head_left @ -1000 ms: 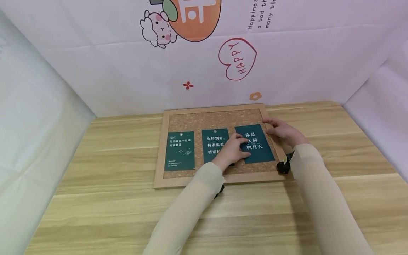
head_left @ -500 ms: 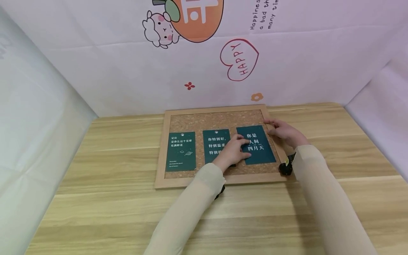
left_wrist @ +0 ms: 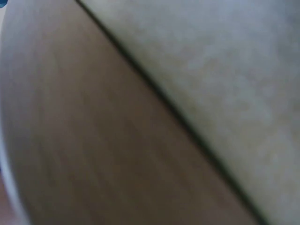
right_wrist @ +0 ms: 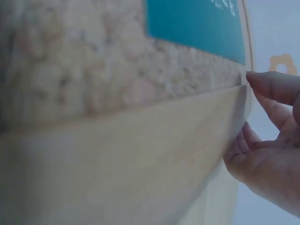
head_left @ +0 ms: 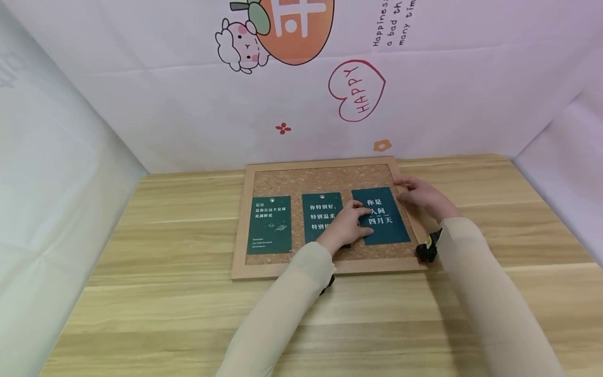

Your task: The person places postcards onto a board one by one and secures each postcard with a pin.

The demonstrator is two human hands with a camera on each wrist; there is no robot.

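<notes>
A wood-framed corkboard (head_left: 301,179) lies on the table, bearing three dark green cards with white lettering. The left card (head_left: 270,241) and middle card (head_left: 308,201) each have a small round pin at the top. My left hand (head_left: 346,225) reaches across the middle card, its spread thumb and fingers resting on the left side of the right card (head_left: 391,233). At the frame's right side (right_wrist: 154,159), my right hand (head_left: 426,199) holds the edge, thumb up by the cork and the other fingers curled against the outer side. The left wrist view has only blurred frame and cork.
The wood-grain table (head_left: 188,314) extends in front of the board and to both sides. Behind it rises a white cloth backdrop (head_left: 212,115) printed with cartoons. A black wrist device (head_left: 427,251) sits beside the frame's lower right corner.
The head view has shifted slightly, so the whole scene sits a little farther right and lower. Both hands keep their places on the card and the frame.
</notes>
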